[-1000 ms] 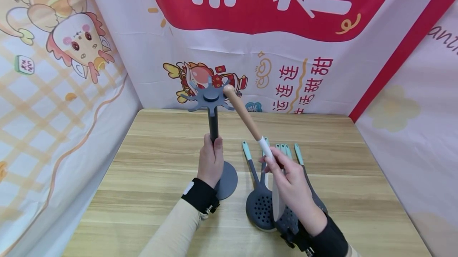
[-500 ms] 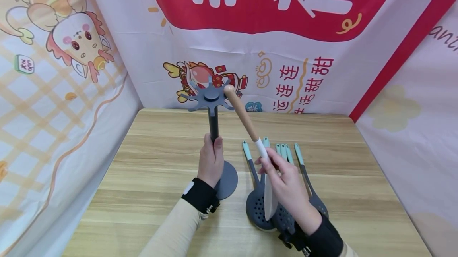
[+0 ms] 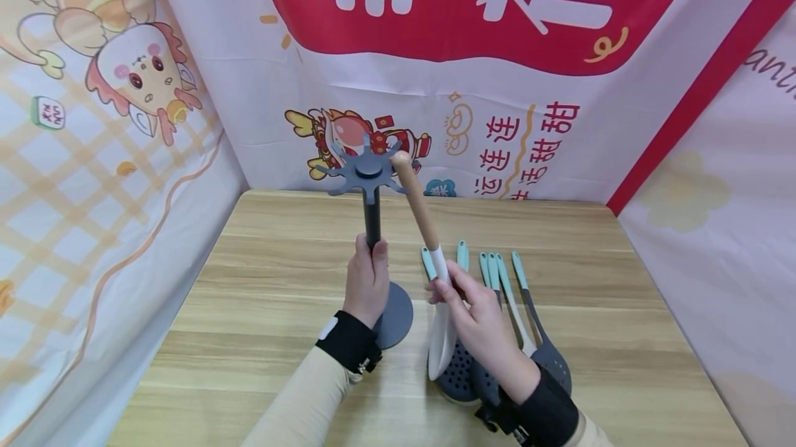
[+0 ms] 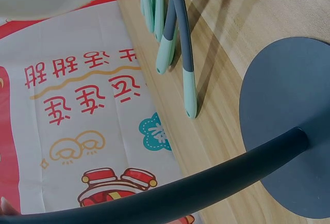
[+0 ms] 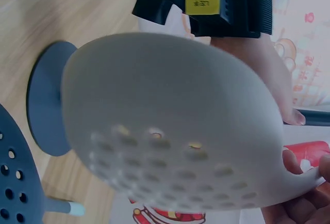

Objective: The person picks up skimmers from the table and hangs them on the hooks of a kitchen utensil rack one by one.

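White skimmer [image 5: 165, 100]: I'm holding it over the worktop [image 3: 280, 246], right hand [image 3: 481, 319] pinching the neck, wooden handle pointing up by the hooked top of the utensil stand [image 3: 372, 215]; can't tell if touching. Left hand [image 3: 367, 278] is gripping the stand's post. Mint-handled utensils [image 3: 550, 360] are lying on the right.

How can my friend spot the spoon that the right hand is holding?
Look over the table to the right hand. It holds a white spoon with holes, head down. Its handle looks wooden; the utensils on the table have mint ends.
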`<state>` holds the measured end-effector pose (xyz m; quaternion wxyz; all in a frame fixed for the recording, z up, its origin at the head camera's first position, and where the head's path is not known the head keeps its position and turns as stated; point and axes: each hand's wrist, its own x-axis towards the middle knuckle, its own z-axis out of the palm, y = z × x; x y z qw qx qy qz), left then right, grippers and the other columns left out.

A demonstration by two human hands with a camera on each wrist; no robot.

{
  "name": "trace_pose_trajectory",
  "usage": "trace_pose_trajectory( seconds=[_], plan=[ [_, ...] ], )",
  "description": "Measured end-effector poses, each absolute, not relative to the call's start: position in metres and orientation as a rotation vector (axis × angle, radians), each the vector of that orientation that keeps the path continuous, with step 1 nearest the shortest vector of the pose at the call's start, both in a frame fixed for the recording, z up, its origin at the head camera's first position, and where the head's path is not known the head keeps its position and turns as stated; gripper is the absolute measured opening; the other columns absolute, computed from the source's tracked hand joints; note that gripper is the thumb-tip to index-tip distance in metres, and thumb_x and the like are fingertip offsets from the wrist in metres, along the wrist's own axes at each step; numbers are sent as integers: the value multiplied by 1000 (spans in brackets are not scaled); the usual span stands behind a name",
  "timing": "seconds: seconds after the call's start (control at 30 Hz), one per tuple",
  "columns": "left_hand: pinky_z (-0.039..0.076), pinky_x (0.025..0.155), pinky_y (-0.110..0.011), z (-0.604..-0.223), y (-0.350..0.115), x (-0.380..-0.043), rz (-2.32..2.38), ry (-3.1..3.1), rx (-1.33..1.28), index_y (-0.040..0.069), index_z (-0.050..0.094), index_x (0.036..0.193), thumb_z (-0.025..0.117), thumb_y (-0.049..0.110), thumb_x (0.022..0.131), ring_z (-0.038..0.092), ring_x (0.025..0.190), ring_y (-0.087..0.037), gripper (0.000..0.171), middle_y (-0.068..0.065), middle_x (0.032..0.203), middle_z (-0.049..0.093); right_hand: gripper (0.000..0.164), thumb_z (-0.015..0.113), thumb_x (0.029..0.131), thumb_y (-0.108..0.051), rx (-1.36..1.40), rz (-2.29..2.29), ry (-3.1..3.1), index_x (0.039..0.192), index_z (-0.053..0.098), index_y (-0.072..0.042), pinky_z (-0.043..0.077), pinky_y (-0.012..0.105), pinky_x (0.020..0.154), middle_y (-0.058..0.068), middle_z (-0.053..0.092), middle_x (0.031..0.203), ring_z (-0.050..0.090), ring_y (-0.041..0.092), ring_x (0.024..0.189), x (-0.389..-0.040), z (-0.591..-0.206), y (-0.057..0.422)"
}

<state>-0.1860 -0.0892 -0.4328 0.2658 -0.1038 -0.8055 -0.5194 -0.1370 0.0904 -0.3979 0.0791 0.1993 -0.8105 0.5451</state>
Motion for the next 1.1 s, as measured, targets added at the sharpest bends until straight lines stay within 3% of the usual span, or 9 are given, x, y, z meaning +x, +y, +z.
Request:
trace_pose_trajectory(
  seconds=[0.43,0.73,1.1],
  plan=[
    [34,52,-25,-435,-88,-186,-1378,-2151,-272,0,46,103,25,48,104,37,57,-9,53,-4,67,41,22,53,102,-13,639,1594,-2511,122,60,-6,60,34,84,5,72,92,71,17,84,-143,-403,85],
    [33,52,-24,-435,-90,-187,-1402,-2171,-270,1,45,104,26,44,106,36,56,-8,47,-3,67,41,22,52,103,-13,630,1546,-2517,123,59,-8,59,42,85,5,71,91,69,15,85,-149,-406,80],
    [32,50,-24,-434,-91,-188,-1428,-2166,-288,0,45,104,29,38,107,37,55,-9,42,-2,67,40,26,51,103,-14,623,1569,-2529,128,57,-7,58,44,90,6,70,95,69,19,90,-163,-410,72]
  ],
)
